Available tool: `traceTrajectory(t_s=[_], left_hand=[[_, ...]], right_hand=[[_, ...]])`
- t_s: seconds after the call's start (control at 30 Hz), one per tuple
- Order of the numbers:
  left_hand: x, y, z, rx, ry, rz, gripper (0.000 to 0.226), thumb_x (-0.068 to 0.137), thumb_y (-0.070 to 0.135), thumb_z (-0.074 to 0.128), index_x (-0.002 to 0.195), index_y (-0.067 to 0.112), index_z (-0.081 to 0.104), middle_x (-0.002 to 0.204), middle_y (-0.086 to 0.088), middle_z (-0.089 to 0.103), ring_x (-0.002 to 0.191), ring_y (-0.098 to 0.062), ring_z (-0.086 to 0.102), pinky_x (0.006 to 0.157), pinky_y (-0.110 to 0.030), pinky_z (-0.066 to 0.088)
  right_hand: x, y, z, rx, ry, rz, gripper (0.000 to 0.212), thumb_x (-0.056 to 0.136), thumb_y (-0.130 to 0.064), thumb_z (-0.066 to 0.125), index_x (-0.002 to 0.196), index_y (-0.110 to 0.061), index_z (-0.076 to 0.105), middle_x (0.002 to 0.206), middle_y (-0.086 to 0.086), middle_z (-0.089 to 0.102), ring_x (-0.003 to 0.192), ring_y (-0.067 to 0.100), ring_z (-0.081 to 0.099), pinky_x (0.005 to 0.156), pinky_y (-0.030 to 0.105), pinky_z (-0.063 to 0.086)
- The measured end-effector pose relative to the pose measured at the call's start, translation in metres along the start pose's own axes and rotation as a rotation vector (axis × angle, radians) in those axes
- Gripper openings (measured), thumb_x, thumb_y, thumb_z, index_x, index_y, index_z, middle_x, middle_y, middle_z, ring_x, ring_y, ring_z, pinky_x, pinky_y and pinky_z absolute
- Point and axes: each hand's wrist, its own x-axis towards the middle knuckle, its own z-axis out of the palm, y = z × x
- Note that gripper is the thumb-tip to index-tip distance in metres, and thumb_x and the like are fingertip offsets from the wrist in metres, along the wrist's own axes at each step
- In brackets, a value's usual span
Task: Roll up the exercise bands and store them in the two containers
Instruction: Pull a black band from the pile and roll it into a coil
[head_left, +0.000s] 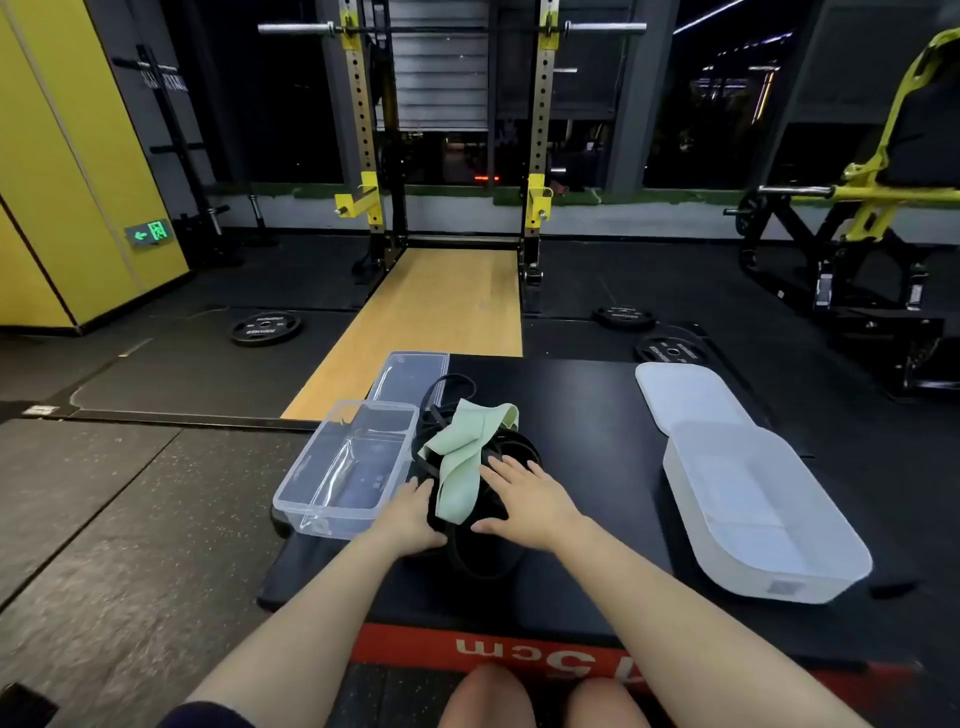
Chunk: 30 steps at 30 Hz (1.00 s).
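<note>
Clear bin (343, 470) flanks the band pile (470, 447) on the left; bare worktop (597, 441) lies open between pile and white bin (763, 514).

I see the bands (470, 457) piled mid-bench (587, 415), one tub (343, 467) touching their left at the left edge, its lid (410, 371) behind it; the other tub (763, 519) sits well apart at the right edge, lid (685, 395) behind
</note>
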Motion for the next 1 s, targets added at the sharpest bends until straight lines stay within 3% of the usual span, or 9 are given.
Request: traceTrajectory(t_s=[0.03, 0.1, 0.27, 0.4, 0.5, 0.6, 0.67, 0.83, 1.0], left_hand=[[0.001, 0.001, 0.001, -0.035, 0.004, 0.011, 0.088, 0.074, 0.036, 0.074, 0.145, 0.016, 0.026, 0.15, -0.009, 0.028, 0.14, -0.023, 0.026, 0.112, -0.033, 0.029], [0.001, 0.008, -0.001, -0.18, -0.007, 0.019, 0.08, 0.075, 0.038, 0.074, 0.142, 0.021, 0.033, 0.142, -0.002, 0.043, 0.133, -0.019, 0.038, 0.106, -0.031, 0.035], [0.009, 0.016, -0.004, -0.286, 0.064, -0.049, 0.047, 0.092, 0.014, 0.055, 0.137, 0.015, 0.045, 0.111, -0.007, 0.065, 0.104, -0.02, 0.059, 0.088, -0.028, 0.044], [0.011, 0.021, -0.012, -0.568, 0.086, -0.066, 0.028, 0.087, -0.003, 0.049, 0.107, 0.013, 0.061, 0.075, -0.003, 0.06, 0.078, -0.019, 0.056, 0.075, -0.033, 0.052], [0.007, 0.03, -0.024, -0.912, 0.037, -0.13, 0.029, 0.091, -0.006, 0.047, 0.115, 0.005, 0.059, 0.093, -0.008, 0.064, 0.082, -0.015, 0.06, 0.067, -0.018, 0.053], [0.005, 0.033, -0.033, -1.089, -0.003, -0.122, 0.029, 0.093, -0.004, 0.048, 0.121, -0.001, 0.056, 0.107, -0.014, 0.062, 0.084, -0.016, 0.063, 0.081, -0.026, 0.052], [0.005, 0.034, -0.038, -1.167, -0.008, -0.125, 0.03, 0.093, -0.002, 0.049, 0.122, 0.0, 0.055, 0.108, -0.014, 0.063, 0.085, -0.015, 0.063, 0.084, -0.028, 0.051], [0.003, 0.045, -0.05, -1.22, 0.008, -0.123, 0.027, 0.093, 0.002, 0.052, 0.119, 0.003, 0.054, 0.1, -0.008, 0.064, 0.084, -0.012, 0.062, 0.076, -0.025, 0.052], [-0.001, 0.055, -0.06, -1.166, 0.124, -0.101, 0.032, 0.093, 0.019, 0.057, 0.121, 0.01, 0.044, 0.099, -0.005, 0.063, 0.081, -0.012, 0.064, 0.075, -0.027, 0.052]], right_hand=[[0.003, -0.001, 0.002, 0.0, 0.002, -0.011, 0.084, 0.09, -0.061, 0.044, 0.153, -0.02, 0.006, 0.16, -0.002, 0.004, 0.148, 0.015, -0.001, 0.12, 0.037, 0.001], [0.008, -0.002, 0.005, -0.007, -0.015, -0.018, 0.085, 0.089, -0.062, 0.044, 0.153, -0.019, 0.007, 0.16, -0.002, 0.005, 0.148, 0.016, 0.0, 0.12, 0.038, 0.002], [0.016, -0.005, 0.013, 0.004, -0.026, -0.053, 0.085, 0.088, -0.058, 0.051, 0.152, -0.019, 0.011, 0.16, 0.0, 0.01, 0.147, 0.017, 0.004, 0.119, 0.038, 0.004], [0.017, -0.009, 0.013, 0.016, -0.012, -0.065, 0.082, 0.089, -0.055, 0.053, 0.151, -0.019, 0.015, 0.158, -0.002, 0.016, 0.146, 0.016, 0.011, 0.118, 0.038, 0.008], [0.013, -0.015, 0.009, 0.094, 0.079, -0.025, 0.068, 0.091, -0.048, 0.053, 0.146, -0.019, 0.027, 0.15, -0.003, 0.034, 0.135, 0.021, 0.033, 0.11, 0.036, 0.027], [0.01, -0.018, -0.001, 0.196, 0.225, 0.028, 0.045, 0.097, -0.04, 0.046, 0.136, -0.021, 0.042, 0.137, -0.003, 0.05, 0.121, 0.023, 0.049, 0.093, 0.037, 0.044], [0.009, -0.017, -0.009, 0.221, 0.285, 0.028, 0.036, 0.099, -0.037, 0.042, 0.131, -0.022, 0.049, 0.13, -0.004, 0.056, 0.116, 0.022, 0.053, 0.086, 0.035, 0.047], [0.004, -0.012, -0.031, 0.216, 0.407, 0.021, 0.032, 0.101, -0.025, 0.04, 0.129, -0.023, 0.055, 0.122, -0.003, 0.063, 0.107, 0.022, 0.058, 0.08, 0.033, 0.043], [0.003, -0.012, -0.043, 0.247, 0.447, 0.071, 0.029, 0.101, -0.027, 0.038, 0.121, -0.023, 0.059, 0.104, 0.002, 0.068, 0.091, 0.028, 0.061, 0.076, 0.035, 0.048]])
